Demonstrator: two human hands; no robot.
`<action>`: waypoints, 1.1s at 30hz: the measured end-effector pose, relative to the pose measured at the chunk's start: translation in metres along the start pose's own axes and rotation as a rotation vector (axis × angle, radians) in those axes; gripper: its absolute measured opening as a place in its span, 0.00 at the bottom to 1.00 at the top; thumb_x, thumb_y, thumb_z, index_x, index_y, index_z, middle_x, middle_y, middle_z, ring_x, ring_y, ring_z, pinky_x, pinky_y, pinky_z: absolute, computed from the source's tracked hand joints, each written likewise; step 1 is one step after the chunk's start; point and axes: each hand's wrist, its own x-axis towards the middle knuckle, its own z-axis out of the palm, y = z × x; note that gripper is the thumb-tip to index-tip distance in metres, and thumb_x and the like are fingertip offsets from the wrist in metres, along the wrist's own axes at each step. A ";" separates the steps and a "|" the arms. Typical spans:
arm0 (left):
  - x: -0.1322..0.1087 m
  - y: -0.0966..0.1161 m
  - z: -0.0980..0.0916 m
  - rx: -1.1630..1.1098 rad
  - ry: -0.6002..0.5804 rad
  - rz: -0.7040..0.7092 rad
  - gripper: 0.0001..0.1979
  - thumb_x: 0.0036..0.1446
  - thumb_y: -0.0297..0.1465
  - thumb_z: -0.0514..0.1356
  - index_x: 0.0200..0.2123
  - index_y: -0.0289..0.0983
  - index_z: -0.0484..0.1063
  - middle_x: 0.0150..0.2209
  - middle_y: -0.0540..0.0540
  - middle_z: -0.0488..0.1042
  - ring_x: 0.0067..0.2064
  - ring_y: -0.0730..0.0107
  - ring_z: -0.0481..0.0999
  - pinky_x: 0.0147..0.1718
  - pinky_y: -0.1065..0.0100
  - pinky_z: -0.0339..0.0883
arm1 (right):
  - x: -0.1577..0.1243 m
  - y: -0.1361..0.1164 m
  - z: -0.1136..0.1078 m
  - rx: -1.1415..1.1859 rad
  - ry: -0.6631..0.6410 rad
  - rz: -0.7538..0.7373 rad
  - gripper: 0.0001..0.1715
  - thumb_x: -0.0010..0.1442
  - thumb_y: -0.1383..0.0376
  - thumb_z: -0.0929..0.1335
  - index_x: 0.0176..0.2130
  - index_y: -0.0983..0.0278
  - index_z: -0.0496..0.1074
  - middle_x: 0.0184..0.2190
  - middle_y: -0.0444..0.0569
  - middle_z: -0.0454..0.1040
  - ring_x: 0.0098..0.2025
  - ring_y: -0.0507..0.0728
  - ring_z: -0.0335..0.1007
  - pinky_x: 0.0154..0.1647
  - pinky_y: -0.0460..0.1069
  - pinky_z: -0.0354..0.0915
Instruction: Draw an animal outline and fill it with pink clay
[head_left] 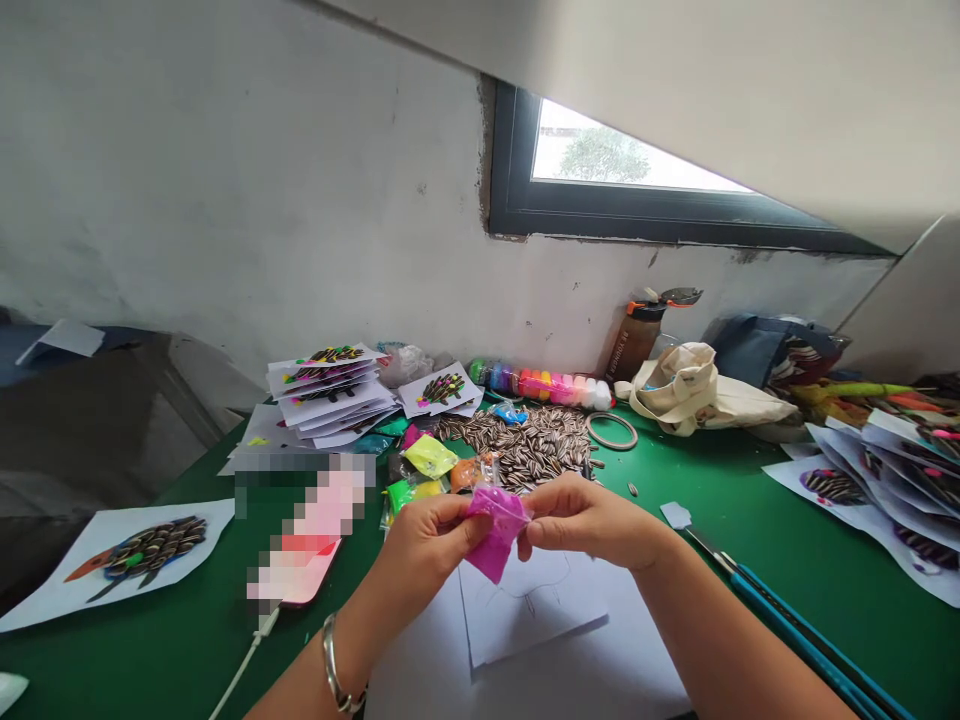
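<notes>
Between both hands, above the paper, is a small clear packet of magenta modelling clay (491,545). My left hand (427,545) pinches its left side between thumb and fingers. My right hand (581,520) is closed on the packet's upper right edge. Below them lies a white sheet with a faint pencil drawing (536,610), on top of larger white paper (420,650). Just beyond the hands are a yellow clay packet (430,456), a green one (399,495) and an orange one (469,474). Behind these spreads a heap of striped sunflower seeds (536,445).
Stacked seed pictures (334,400) stand at the back left, with more pictures (885,490) at right. A pink phone (315,530) with a cable lies left. Blue-handled tools (795,620) lie right. A tape roll (612,431), cloth bag (690,390) and bottle (636,335) line the back.
</notes>
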 end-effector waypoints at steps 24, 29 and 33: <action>-0.004 0.000 -0.002 0.221 0.102 0.074 0.18 0.60 0.42 0.57 0.31 0.37 0.80 0.27 0.47 0.76 0.30 0.67 0.69 0.29 0.70 0.60 | 0.008 0.009 0.007 0.106 0.128 -0.063 0.18 0.56 0.55 0.72 0.38 0.67 0.77 0.29 0.45 0.72 0.31 0.50 0.64 0.34 0.46 0.60; -0.005 0.001 0.001 0.291 0.107 0.160 0.16 0.60 0.38 0.58 0.25 0.37 0.78 0.22 0.51 0.72 0.26 0.72 0.66 0.25 0.73 0.57 | 0.010 0.014 0.009 0.019 0.220 -0.041 0.20 0.53 0.53 0.73 0.30 0.68 0.74 0.23 0.42 0.66 0.26 0.48 0.58 0.27 0.44 0.55; -0.005 0.000 0.005 0.255 0.107 0.129 0.14 0.58 0.38 0.59 0.25 0.37 0.76 0.23 0.51 0.72 0.27 0.72 0.66 0.25 0.73 0.58 | 0.015 0.019 0.011 0.033 0.240 -0.037 0.19 0.53 0.54 0.74 0.28 0.68 0.71 0.21 0.39 0.62 0.25 0.47 0.55 0.25 0.43 0.52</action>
